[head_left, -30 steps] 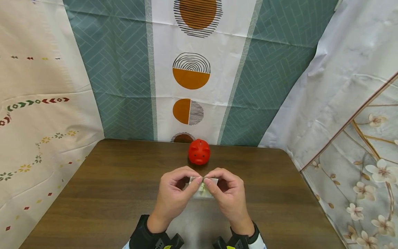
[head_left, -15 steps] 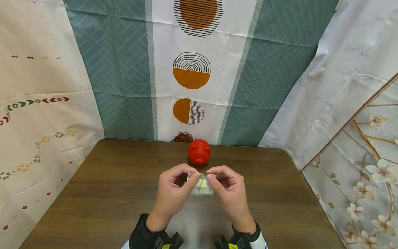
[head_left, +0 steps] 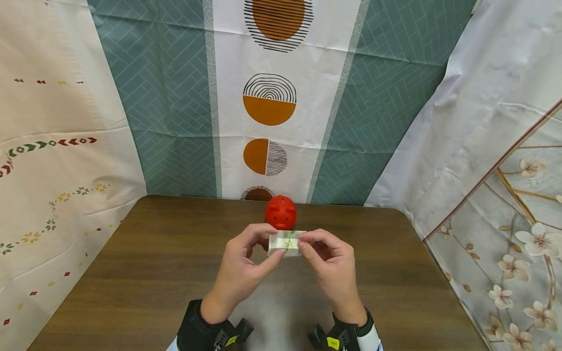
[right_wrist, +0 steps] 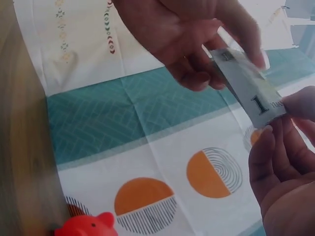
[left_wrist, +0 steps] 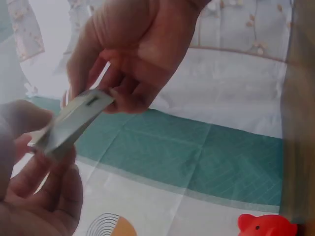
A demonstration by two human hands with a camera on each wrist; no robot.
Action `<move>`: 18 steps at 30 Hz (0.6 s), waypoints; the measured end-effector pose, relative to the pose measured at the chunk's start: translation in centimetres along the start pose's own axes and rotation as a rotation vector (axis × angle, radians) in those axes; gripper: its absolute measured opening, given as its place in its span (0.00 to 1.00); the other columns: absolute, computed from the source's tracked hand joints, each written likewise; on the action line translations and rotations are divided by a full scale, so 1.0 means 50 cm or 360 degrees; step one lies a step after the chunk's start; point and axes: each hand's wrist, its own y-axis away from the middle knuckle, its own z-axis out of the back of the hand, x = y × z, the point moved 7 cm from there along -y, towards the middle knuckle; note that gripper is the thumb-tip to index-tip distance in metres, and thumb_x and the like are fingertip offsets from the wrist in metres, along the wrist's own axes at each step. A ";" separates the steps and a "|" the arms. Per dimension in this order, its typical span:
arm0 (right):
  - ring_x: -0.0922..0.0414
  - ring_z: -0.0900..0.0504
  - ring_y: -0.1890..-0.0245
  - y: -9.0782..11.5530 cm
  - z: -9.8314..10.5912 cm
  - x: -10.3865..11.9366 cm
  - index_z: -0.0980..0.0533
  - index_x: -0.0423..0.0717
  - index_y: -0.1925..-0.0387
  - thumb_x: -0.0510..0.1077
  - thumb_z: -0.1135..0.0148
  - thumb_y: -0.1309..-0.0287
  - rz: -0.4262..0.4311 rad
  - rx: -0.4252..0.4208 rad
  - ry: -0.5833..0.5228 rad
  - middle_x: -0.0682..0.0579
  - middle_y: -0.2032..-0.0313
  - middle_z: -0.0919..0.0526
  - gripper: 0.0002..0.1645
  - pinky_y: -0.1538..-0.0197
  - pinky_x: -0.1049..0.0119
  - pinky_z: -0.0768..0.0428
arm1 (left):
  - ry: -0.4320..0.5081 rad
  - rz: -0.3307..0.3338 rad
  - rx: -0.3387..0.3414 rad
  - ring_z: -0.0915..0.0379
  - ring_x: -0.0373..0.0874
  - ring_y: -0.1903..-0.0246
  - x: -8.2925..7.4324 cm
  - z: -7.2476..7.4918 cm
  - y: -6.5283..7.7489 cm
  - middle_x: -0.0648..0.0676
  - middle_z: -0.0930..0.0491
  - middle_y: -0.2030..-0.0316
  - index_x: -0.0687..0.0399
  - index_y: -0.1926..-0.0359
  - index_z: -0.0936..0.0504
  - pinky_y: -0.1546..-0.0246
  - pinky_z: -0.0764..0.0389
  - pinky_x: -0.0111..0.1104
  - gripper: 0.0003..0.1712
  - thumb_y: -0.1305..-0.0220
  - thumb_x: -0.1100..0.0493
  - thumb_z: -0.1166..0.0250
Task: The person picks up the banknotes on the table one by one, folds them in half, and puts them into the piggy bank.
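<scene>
A folded banknote, pale green and marked "1 YUAN" in the right wrist view, is held up between both hands over the table. My left hand has its index fingertip and thumb at the note's left end, at its upper and lower edges. With thumb and fingers my right hand pinches the other end of the banknote. Just beyond the note stands a red piggy bank, facing me, its lowest part hidden behind it. In the left wrist view the banknote is blurred.
The brown wooden table carries the piggy bank near its far edge. A patterned teal and white cloth hangs behind. Pale printed cloths flank the table, with a flowered curtain on the right.
Both hands have moved slightly forward, bringing the banknote closer to the piggy bank. My left thumb and index finger have spread apart along the note's end, showing more of it.
</scene>
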 end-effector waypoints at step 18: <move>0.56 0.22 0.63 -0.006 -0.011 0.014 0.16 0.40 0.60 0.24 0.31 0.45 0.0139 0.0278 0.0040 0.45 0.61 0.23 0.14 0.65 0.70 0.17 | -0.0532 -0.0448 0.0028 0.29 0.39 0.64 -0.035 0.012 -0.007 0.49 0.25 0.64 0.51 0.61 0.10 0.63 0.24 0.21 0.14 0.49 0.68 0.21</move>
